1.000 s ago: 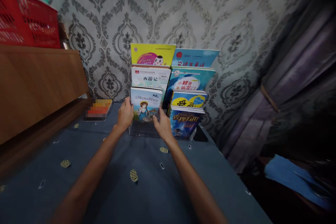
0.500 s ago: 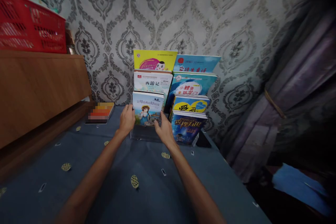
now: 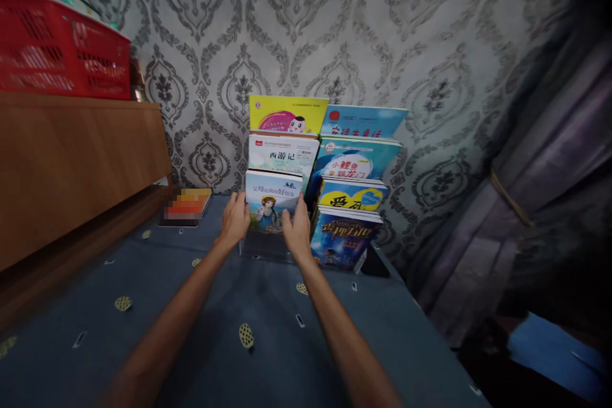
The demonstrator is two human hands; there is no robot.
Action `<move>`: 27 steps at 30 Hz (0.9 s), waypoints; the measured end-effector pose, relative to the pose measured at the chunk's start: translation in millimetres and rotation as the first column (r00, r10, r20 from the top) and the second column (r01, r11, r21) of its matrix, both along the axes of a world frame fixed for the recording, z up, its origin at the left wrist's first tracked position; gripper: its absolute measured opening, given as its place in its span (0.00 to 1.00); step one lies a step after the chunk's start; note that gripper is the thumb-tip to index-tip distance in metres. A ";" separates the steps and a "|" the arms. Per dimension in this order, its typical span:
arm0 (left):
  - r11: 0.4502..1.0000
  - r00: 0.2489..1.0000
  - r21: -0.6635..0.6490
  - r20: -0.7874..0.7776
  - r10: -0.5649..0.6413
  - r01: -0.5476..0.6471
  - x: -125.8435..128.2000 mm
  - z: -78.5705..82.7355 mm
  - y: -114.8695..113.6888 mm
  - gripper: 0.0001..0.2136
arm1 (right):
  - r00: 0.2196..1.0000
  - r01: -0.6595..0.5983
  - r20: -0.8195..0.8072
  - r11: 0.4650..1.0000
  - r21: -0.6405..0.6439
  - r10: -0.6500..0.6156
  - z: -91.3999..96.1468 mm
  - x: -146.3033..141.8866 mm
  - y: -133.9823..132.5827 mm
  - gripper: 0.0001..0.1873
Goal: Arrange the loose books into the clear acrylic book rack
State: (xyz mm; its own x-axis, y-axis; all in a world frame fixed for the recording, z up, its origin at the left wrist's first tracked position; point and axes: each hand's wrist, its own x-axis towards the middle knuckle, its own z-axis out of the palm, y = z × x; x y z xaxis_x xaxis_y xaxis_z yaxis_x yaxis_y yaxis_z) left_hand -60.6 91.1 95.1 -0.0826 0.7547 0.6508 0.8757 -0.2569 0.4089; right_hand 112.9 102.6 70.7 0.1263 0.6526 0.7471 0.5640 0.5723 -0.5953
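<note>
A light-blue children's book (image 3: 268,197) with a girl on its cover stands upright, leaning back, at the front of the left stack. My left hand (image 3: 235,218) is closed on its left edge, fingers partly hidden behind it. On the right edge my right hand (image 3: 297,229) grips it, thumb lying on the cover. Behind it stand a white book (image 3: 282,154) and a yellow book (image 3: 287,111). To the right of my right hand is a second stack, with a dark-blue book (image 3: 342,239) in front and several blue books (image 3: 363,153) behind. A clear stand (image 3: 262,248) shows below the held book.
A red-orange book (image 3: 186,207), partly blurred out, lies on the dark cloth (image 3: 191,331) at left. A wooden cabinet (image 3: 81,166) bears a red basket (image 3: 62,44). Patterned wall (image 3: 287,44) rises behind; a tied curtain (image 3: 502,255) hangs at right.
The view has shifted slightly, so everything sits a bit lower and to the right. My right hand has moved slightly up the book's edge; both hands stay on it.
</note>
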 end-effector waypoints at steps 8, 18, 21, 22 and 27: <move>0.999 0.996 0.013 0.078 -0.032 0.031 1.7 -6.9 1.0 0.14 | 0.997 0.054 0.047 0.998 0.023 -0.055 -5.2 1.2 3.3 0.35; 0.996 0.990 0.009 0.110 -0.092 0.091 -6.1 -10.4 3.7 0.18 | 0.999 -0.024 0.035 1.000 0.005 0.023 -10.7 10.2 4.4 0.35; 0.994 0.987 0.007 0.117 -0.113 0.113 -7.7 -11.2 4.4 0.19 | 0.998 -0.052 0.038 0.999 -0.018 0.052 -12.9 11.3 6.0 0.35; 0.991 0.984 0.012 0.119 -0.132 0.132 -9.4 -12.0 4.5 0.19 | 0.998 -0.060 0.032 0.998 -0.027 0.061 -13.3 11.6 5.0 0.35; 0.973 0.971 0.022 0.065 -0.229 0.228 -33.0 -26.9 5.0 0.21 | 0.999 0.000 0.035 1.000 -0.016 0.001 -17.6 10.5 -25.5 0.34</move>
